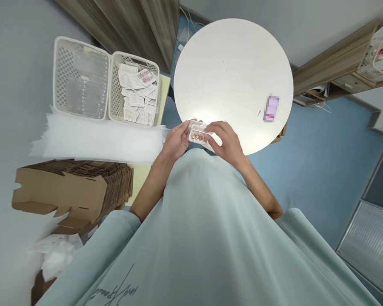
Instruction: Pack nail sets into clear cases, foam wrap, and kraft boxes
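Observation:
Over the near edge of the round white table point(232, 63), a small clear plastic box point(194, 129) rests in my left hand point(175, 143). My left fingers curl beneath and along its left side. A row of small, glossy reddish-brown pieces point(199, 137) lies inside; they look like press-on nails. My right hand point(226, 141) is at the box's right side, thumb and fingertips closed on its edge. Whether the lid is fully closed is too small to tell.
To the left stand a white basket of clear plastic boxes point(86, 83) and another of printed cards point(135, 95). Nearer are white sheets point(105, 138) and folded cardboard boxes point(79, 187). A blurred purple object point(271, 108) lies on the table's right. Wooden shelving point(338, 63) stands farther right.

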Demonstrator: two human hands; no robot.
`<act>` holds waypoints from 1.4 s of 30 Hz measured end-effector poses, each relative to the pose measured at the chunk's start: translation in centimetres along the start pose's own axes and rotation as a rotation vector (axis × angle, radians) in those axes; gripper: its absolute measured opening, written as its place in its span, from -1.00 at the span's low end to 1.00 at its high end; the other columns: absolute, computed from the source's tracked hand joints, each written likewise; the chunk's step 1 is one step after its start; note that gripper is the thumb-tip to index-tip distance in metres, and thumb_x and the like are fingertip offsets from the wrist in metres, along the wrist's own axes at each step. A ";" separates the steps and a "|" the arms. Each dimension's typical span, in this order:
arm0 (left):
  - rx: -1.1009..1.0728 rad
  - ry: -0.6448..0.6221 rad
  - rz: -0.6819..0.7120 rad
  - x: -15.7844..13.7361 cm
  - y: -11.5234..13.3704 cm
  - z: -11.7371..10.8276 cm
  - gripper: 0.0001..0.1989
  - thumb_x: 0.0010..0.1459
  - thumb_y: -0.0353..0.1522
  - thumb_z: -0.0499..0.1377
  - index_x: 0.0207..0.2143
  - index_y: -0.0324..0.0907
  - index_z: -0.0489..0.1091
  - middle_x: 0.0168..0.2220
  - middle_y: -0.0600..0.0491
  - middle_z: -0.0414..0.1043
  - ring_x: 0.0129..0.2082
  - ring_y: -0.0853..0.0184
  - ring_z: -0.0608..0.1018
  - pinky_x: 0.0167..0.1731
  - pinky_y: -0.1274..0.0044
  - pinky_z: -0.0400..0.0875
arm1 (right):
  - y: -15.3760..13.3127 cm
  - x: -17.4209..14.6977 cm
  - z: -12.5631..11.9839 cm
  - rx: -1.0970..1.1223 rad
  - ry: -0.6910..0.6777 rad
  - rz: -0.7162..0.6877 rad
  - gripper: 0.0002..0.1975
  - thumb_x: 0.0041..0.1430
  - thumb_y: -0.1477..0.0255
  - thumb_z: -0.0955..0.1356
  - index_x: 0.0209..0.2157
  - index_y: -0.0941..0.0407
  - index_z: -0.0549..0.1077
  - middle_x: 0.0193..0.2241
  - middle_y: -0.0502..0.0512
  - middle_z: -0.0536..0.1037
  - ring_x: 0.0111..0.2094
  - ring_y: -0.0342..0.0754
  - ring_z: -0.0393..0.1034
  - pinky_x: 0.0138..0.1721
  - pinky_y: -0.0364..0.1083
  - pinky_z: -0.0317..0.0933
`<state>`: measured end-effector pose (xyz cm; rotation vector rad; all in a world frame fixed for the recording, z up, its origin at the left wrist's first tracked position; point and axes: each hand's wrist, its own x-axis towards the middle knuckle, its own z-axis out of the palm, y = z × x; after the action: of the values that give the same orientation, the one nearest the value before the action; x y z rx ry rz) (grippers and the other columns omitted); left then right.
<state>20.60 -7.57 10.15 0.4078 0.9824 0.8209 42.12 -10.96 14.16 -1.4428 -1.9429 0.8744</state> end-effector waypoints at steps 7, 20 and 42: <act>0.037 -0.007 0.031 0.1 0.5 0.1 -0.64 0.44 -0.18 0.41 0.14 -0.21 0.63 0.30 -0.17 0.65 0.39 -0.05 0.61 0.30 0.24 0.63 | 1.4 -1.8 1.6 -0.131 -0.009 -0.058 -0.72 0.63 0.17 0.33 0.19 -0.13 0.61 0.19 0.26 0.58 0.20 0.24 0.48 0.09 0.22 0.56; 0.096 -0.011 0.054 0.6 -0.3 0.7 -0.44 0.36 -0.16 0.48 0.31 -0.15 0.56 0.36 -0.19 0.60 0.46 -0.07 0.54 0.42 0.14 0.52 | 3.6 -2.2 4.1 0.658 0.060 0.537 -0.18 0.17 -0.40 0.48 0.10 -0.01 0.46 -0.26 0.01 0.67 -0.30 -0.02 0.63 -0.35 -0.08 0.52; 0.711 0.107 0.179 3.4 -5.1 -6.0 -0.39 0.33 -0.22 0.38 0.39 -0.12 0.50 0.42 -0.24 0.50 -0.02 0.10 0.74 0.04 0.19 0.72 | 9.7 -0.8 8.6 0.685 -0.003 0.605 -0.18 0.12 -0.38 0.52 0.06 0.00 0.49 -0.31 0.01 0.69 -0.28 0.01 0.66 -0.30 -0.06 0.49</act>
<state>18.64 -8.55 1.87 1.0817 1.3424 0.6344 41.59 -11.19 1.22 -1.5713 -1.0070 1.6060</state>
